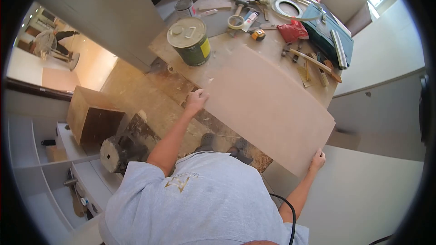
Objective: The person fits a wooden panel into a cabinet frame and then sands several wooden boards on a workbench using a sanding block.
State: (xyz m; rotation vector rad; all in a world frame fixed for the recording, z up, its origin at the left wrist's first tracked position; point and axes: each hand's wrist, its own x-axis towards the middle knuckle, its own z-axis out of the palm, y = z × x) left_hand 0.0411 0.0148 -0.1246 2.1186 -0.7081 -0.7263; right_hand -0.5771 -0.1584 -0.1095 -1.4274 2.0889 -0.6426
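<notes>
**Fig.** View downward from my head. A large, thin, pale brown panel (268, 104) lies slantwise. Its far part rests on the worktable (227, 47) and its near part overhangs the floor towards my feet. My left hand (196, 102) is curled over the panel's left edge close to a corner. My right hand (318, 159) grasps the near right corner, fingers closed on the edge. I judge the hands sit well apart because so broad a sheet would sag or swing if held at one point, and the table bears the far weight. Near the panel's far left corner stands a green paint can (188, 41), with a smaller tin (184, 7) behind it. A tape roll (236, 22), tape measure (258, 34), red cloth (293, 31) and green tool case (329, 34) crowd the far tabletop and leave little room beyond the sheet. A wooden box (93, 115) stands on the floor to my left, apart from the panel.
</notes>
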